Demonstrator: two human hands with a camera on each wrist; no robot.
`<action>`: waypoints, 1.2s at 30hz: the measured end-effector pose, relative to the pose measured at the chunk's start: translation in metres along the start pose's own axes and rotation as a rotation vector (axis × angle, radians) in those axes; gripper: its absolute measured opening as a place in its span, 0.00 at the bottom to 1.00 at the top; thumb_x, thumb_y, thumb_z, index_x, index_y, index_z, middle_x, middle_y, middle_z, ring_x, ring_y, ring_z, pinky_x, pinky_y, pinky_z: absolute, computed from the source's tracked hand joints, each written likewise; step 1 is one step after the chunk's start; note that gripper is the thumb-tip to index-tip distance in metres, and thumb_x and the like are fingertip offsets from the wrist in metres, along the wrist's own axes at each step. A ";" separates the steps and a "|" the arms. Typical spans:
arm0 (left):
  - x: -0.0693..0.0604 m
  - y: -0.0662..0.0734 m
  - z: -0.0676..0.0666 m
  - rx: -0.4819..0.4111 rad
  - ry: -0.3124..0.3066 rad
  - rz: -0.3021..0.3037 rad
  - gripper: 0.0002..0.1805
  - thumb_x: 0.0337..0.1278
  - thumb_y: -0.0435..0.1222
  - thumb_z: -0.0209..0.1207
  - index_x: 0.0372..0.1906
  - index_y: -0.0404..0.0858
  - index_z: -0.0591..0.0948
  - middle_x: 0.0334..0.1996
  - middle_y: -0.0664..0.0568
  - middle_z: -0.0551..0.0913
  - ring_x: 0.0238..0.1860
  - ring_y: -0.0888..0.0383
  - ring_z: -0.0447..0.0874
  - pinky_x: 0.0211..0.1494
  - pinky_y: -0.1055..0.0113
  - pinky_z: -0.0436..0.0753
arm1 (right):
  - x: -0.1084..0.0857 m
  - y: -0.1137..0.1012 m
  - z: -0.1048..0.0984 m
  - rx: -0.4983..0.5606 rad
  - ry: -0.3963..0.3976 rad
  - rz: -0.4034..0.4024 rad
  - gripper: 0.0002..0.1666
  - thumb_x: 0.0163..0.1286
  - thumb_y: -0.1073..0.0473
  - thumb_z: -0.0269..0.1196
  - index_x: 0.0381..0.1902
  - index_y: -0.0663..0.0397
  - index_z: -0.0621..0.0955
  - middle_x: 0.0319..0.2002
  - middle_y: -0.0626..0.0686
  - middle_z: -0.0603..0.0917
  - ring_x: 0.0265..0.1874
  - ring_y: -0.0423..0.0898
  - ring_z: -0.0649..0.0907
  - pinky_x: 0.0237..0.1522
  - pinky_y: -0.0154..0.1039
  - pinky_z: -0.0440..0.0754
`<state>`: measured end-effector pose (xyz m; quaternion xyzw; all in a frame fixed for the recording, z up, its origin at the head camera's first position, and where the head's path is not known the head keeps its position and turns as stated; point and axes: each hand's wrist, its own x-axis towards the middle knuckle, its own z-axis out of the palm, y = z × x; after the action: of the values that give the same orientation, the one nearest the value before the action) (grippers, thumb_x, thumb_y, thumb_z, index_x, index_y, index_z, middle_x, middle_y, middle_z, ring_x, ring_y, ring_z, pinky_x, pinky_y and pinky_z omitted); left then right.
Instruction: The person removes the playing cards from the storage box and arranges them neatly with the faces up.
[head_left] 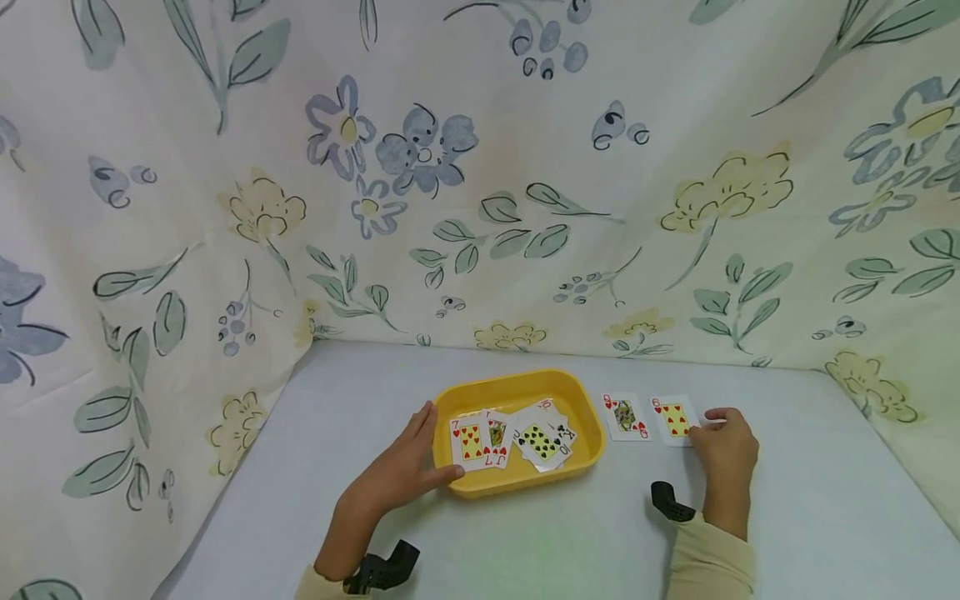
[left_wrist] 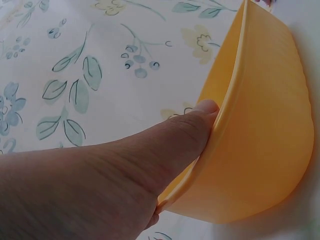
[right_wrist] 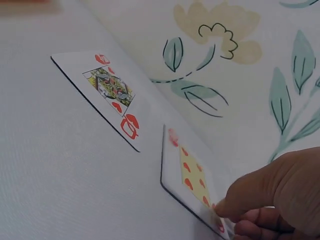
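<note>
So the six of hearts [head_left: 670, 410] can be spotted right of centre in the lower half of the head view, face up on the white table [head_left: 540, 550]. It's pinched along its right edge by the thumb and curled fingers of the right hand [head_left: 726, 457]. Just to its left, the queen of hearts [head_left: 625, 417] is laid face up, not touched by either hand. Further left, around lower centre, a yellow tray [head_left: 517, 486] is gripped at its left end by the left hand [head_left: 397, 473], thumb hooked over the rim. A loose spread of overlapping cards is held in the tray, with the seven of hearts [head_left: 471, 442] shown at the left. Black wrist mounts [head_left: 384, 568] are worn at both cuffs, and the whole background is covered by a floral cloth [head_left: 480, 283].
</note>
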<state>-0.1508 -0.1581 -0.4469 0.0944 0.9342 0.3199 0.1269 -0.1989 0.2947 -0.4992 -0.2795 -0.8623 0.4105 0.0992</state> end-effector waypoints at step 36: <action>-0.002 0.002 -0.001 -0.010 0.000 0.007 0.61 0.57 0.56 0.71 0.82 0.31 0.48 0.83 0.41 0.45 0.81 0.43 0.45 0.77 0.44 0.57 | -0.043 -0.086 0.002 0.044 -0.062 -0.221 0.15 0.70 0.60 0.65 0.49 0.66 0.80 0.41 0.63 0.82 0.41 0.58 0.79 0.34 0.42 0.79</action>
<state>-0.1487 -0.1581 -0.4446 0.0970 0.9322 0.3250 0.1261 -0.1988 0.2262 -0.4324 -0.1676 -0.8812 0.4245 0.1230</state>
